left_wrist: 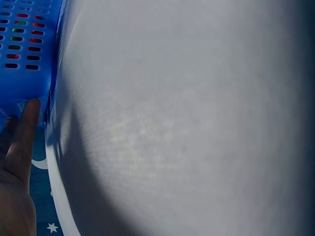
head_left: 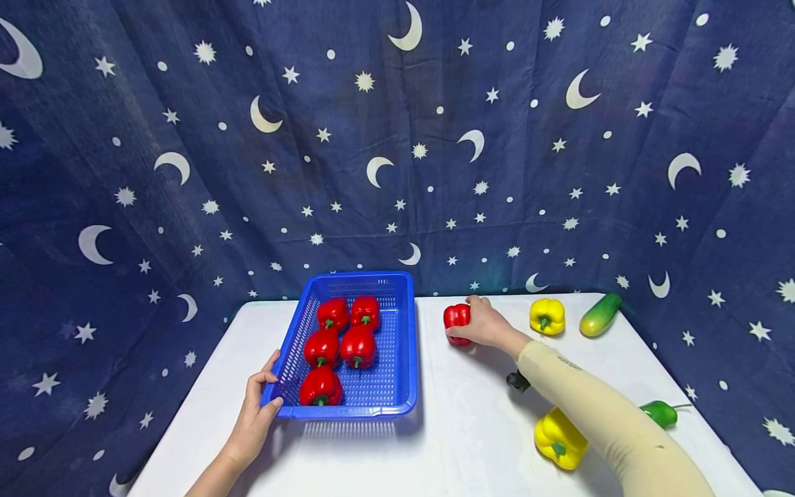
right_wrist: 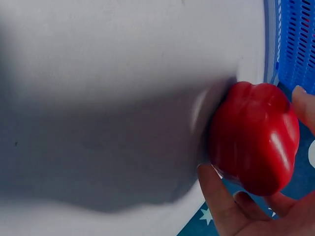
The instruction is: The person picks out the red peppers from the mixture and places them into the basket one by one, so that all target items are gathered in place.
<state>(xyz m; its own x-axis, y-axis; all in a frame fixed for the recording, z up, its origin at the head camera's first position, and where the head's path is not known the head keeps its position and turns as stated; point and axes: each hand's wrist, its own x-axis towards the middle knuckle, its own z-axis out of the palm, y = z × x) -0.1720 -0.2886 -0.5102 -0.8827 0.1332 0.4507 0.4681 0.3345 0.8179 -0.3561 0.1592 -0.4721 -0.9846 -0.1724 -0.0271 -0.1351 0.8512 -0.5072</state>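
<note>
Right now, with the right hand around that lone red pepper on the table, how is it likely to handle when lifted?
The red pepper looks glossy and smooth, so possibly a little slippery. The right hand wraps it with curled fingers, so it seems rigid. Its rounded, lobed body may wobble or roll if set down carelessly.

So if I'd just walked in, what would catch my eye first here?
Probably the blue basket on the left of the white table, with five red peppers lined up inside; the left hand grips its near corner. To its right, the right hand holds a sixth red pepper on the table. Behind everything hangs a dark blue cloth with moons and stars.
</note>
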